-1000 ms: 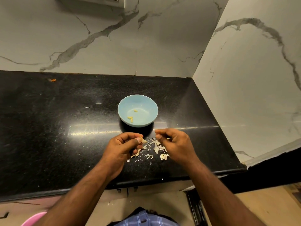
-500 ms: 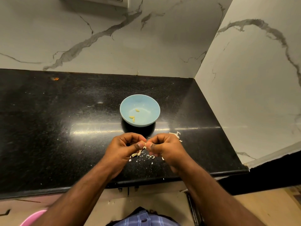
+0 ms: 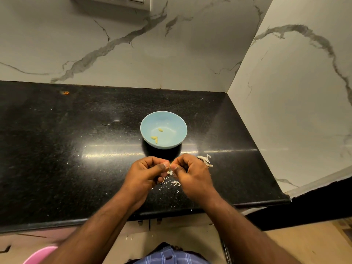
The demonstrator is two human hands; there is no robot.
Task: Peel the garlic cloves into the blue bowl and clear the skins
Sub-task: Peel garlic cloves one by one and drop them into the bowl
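Pinching one garlic clove (image 3: 170,165) between curled fingertips, left hand (image 3: 146,173) and right hand (image 3: 192,173) met over skins (image 3: 174,182), near blue bowl (image 3: 178,121) holding three peeled cloves (image 3: 161,130).

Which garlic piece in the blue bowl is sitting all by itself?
The peeled clove nearer the middle of the blue bowl lies alone. The other two cloves touch each other close to the bowl's near-left rim.

Dim warm light, glare streak on countertop (image 3: 114,153), wide-angle edge distortion
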